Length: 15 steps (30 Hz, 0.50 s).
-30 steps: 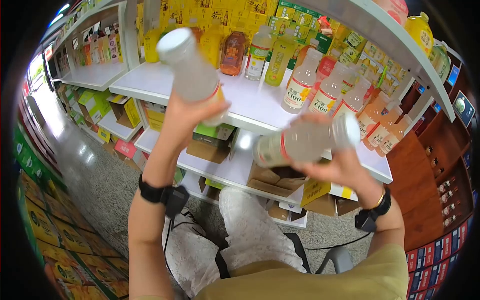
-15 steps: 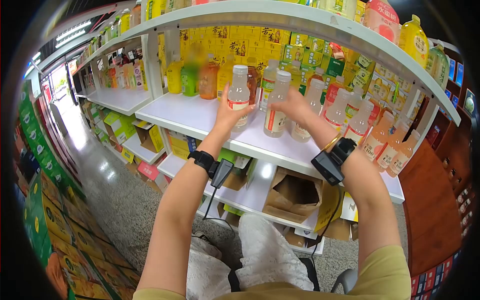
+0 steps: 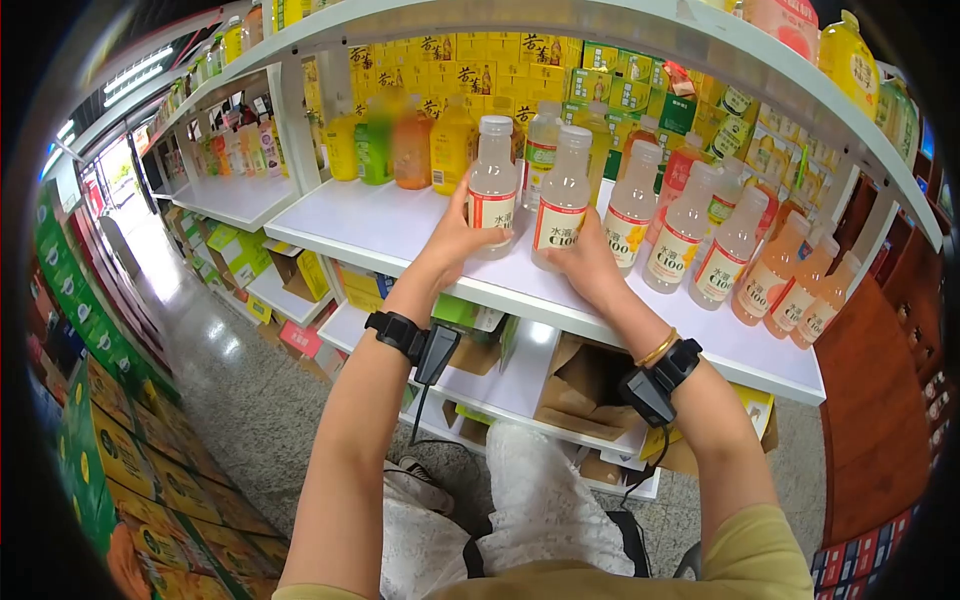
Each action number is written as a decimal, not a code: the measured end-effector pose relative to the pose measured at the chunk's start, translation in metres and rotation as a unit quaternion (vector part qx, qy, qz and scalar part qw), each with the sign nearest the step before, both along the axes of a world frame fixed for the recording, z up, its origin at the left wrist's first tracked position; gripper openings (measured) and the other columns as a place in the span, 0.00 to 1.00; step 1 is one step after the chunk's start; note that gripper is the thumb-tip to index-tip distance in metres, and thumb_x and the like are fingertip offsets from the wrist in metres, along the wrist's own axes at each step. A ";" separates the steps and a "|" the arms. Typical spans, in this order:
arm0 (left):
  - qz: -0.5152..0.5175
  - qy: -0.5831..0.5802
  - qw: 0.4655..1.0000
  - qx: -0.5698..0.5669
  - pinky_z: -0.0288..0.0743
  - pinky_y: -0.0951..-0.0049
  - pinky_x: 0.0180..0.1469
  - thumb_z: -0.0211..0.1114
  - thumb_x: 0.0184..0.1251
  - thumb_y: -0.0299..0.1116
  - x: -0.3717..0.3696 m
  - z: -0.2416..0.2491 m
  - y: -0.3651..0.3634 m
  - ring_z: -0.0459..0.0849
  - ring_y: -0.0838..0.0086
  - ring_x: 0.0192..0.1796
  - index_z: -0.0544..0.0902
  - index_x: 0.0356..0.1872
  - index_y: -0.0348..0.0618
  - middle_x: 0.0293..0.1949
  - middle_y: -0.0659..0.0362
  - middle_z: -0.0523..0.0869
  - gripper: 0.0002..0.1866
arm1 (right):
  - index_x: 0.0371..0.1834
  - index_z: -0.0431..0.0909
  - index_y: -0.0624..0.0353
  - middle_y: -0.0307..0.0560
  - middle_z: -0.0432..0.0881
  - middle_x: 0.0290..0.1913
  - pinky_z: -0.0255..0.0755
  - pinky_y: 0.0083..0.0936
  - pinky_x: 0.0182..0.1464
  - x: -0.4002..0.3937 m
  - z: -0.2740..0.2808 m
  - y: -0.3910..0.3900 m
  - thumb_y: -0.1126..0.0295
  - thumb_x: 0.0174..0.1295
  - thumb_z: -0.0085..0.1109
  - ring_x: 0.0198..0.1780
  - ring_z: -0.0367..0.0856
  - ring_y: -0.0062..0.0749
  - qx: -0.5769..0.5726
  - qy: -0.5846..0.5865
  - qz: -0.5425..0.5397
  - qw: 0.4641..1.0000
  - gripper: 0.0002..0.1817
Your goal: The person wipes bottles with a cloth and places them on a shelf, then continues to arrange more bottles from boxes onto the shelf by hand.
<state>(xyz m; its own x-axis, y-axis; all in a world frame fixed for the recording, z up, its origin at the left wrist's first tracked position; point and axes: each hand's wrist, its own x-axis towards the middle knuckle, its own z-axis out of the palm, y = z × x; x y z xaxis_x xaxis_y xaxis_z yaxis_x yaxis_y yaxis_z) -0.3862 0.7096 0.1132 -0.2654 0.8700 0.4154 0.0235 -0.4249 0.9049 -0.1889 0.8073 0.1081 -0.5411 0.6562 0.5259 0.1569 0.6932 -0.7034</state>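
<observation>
A clear drink bottle (image 3: 493, 185) with a white cap and a red-edged cream label stands at the left end of the front row. My left hand (image 3: 455, 243) is closed around its lower left side, thumb across the front. Beside it, a second clear bottle (image 3: 564, 195) of the same kind is upright on the white shelf (image 3: 400, 228). My right hand (image 3: 592, 265) grips this one low on its right side, with the thumb in front. Further right are matching bottles: one with yellow fruit on its label (image 3: 628, 215), then several more, ending in pinkish ones (image 3: 768, 275).
Behind the front row are yellow (image 3: 453, 145), orange (image 3: 411, 150) and green (image 3: 374, 155) drink bottles. Yellow cartons (image 3: 490, 80) are stacked at the back. An upper shelf (image 3: 560, 20) curves overhead. An open cardboard box (image 3: 585, 385) sits below, and a red-brown wooden panel (image 3: 880, 350) stands right.
My right hand has slid down from the upper part of the second bottle to its base. That bottle's label now faces me more. My left hand stays on the first bottle, lower down.
</observation>
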 end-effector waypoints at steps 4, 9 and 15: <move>0.004 0.001 1.000 -0.006 0.71 0.63 0.71 0.76 0.54 0.16 0.001 -0.004 0.004 0.74 0.67 0.70 0.51 0.81 0.49 0.69 0.54 0.73 0.56 | 0.70 0.56 0.73 0.69 0.72 0.63 0.72 0.41 0.67 -0.004 -0.006 -0.005 0.72 0.48 0.79 0.64 0.75 0.61 0.118 -0.021 -0.094 0.988 0.49; 0.009 -0.012 1.000 -0.004 0.72 0.63 0.69 0.81 0.48 0.20 0.002 -0.007 0.008 0.76 0.66 0.68 0.55 0.80 0.46 0.68 0.52 0.75 0.57 | 0.67 0.58 0.72 0.71 0.73 0.62 0.76 0.44 0.61 -0.005 -0.003 -0.012 0.67 0.48 0.81 0.62 0.77 0.62 0.135 -0.018 -0.128 0.982 0.48; 0.051 0.062 0.997 -0.005 0.74 0.64 0.68 0.81 0.49 0.20 -0.001 -0.011 0.016 0.77 0.67 0.66 0.59 0.77 0.43 0.65 0.53 0.78 0.53 | 0.67 0.58 0.72 0.70 0.75 0.59 0.79 0.47 0.55 -0.006 0.012 -0.026 0.60 0.50 0.80 0.58 0.80 0.63 0.115 -0.085 -0.200 0.969 0.48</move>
<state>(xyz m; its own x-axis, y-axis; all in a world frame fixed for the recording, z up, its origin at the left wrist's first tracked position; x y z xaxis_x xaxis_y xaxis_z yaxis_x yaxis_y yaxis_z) -0.3870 0.7260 0.1021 -0.3000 0.8454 0.4419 0.1786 -0.4052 0.8966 -0.1954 0.7812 0.1197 -0.3590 0.7070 0.6093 0.5451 0.6887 -0.4780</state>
